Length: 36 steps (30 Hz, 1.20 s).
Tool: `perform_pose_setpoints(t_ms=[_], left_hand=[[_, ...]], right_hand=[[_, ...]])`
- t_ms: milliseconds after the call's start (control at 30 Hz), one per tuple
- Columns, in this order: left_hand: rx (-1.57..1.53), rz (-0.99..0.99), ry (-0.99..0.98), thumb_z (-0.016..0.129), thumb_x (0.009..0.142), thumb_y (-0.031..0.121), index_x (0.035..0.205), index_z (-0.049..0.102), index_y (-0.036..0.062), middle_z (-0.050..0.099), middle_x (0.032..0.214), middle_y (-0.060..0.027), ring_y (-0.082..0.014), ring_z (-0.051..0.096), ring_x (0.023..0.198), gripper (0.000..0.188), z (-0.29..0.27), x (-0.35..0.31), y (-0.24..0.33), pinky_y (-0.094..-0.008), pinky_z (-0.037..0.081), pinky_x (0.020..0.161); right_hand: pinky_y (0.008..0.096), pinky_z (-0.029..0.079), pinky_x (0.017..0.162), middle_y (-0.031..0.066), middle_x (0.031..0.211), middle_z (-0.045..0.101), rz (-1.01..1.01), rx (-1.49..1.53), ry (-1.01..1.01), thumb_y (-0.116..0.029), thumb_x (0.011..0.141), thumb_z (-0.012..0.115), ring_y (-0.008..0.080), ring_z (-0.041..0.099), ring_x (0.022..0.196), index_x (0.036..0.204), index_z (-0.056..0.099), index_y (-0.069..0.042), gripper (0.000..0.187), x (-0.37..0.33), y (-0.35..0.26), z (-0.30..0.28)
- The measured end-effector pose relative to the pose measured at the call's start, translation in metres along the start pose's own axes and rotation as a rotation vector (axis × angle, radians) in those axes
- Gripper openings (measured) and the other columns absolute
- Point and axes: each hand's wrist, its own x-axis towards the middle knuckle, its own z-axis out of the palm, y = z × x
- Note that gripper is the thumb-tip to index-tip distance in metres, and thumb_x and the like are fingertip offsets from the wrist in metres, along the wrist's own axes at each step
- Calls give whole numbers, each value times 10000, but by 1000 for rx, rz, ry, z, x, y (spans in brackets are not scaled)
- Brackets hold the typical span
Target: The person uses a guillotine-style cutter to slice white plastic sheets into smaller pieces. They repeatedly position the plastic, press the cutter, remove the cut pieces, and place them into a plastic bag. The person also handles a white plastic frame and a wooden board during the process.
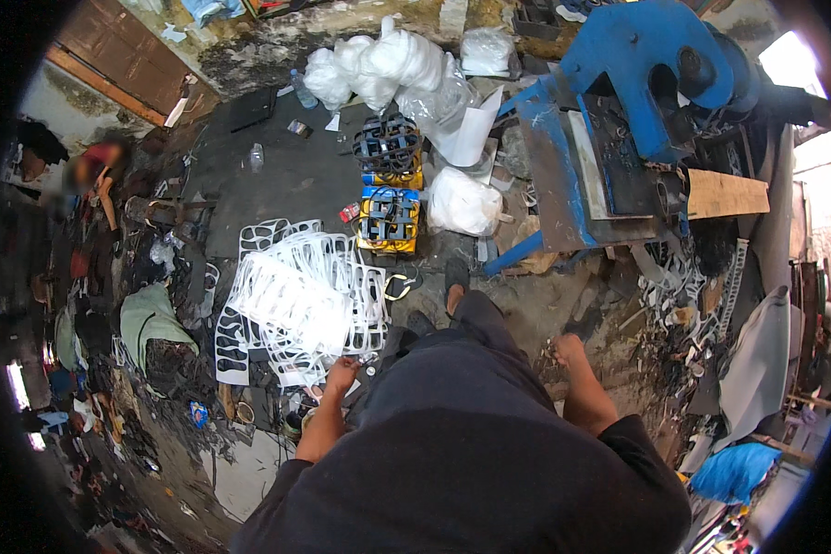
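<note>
My left hand (343,372) is closed with its fingers curled in, and nothing shows in it. It hangs beside the near right edge of a loose pile of white sheets (295,295) with rows of sole-shaped cut-outs. My right hand (568,349) is off to the right of my body, fingers curled, with no object visible in it. It is apart from everything, over the scrap-strewn floor. Beyond the sheets, dark metal frames (386,217) rest on a blue-and-yellow box (388,245). More dark frames (388,143) sit on a similar box behind.
A blue press machine (651,74) stands at the far right, a wooden board (728,194) jutting from it. Stuffed white plastic bags (388,65) and a white bag (464,201) lie ahead. Scraps (679,295) litter the right floor. Another person (102,166) is at the far left.
</note>
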Motion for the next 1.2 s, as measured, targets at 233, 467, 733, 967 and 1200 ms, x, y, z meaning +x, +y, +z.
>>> perform_pose_setpoints(t_ms=[233,467,733,967,1200], left_hand=[[-160,-168,39,715,892,250,1012,655,-6,707,875,-106,-166,650,774,290,-7,-52,-5,-311,506,678],[-318,-211,8,673,969,221,1095,602,-8,666,884,-42,-151,613,821,270,-5,-66,8,-327,497,745],[29,-410,-63,700,937,273,1189,625,22,717,969,-111,-206,690,852,363,23,-49,82,-340,529,764],[-80,-392,-33,728,916,266,1194,639,34,723,1010,-129,-208,699,927,373,53,-6,52,-336,540,816],[-176,-57,43,703,962,264,1269,590,17,707,1072,-144,-228,697,954,410,16,21,203,-347,549,812]], right_hand=[[440,514,873,166,1077,698,-282,-486,-3,-427,897,684,352,665,980,1094,731,-69,411,17,-144,55],[471,479,1009,235,1264,652,-287,-311,-139,-450,879,691,412,614,1180,1240,652,3,581,160,-256,142],[475,491,995,303,1244,636,-233,-268,412,-523,821,723,452,615,1155,1193,645,49,688,422,-322,185],[501,493,968,269,1123,688,-480,-568,216,-354,851,693,451,641,1099,1211,589,28,536,535,-310,147],[600,486,803,321,954,674,-522,129,369,-327,990,545,534,636,942,1110,523,-52,300,280,-384,196]])
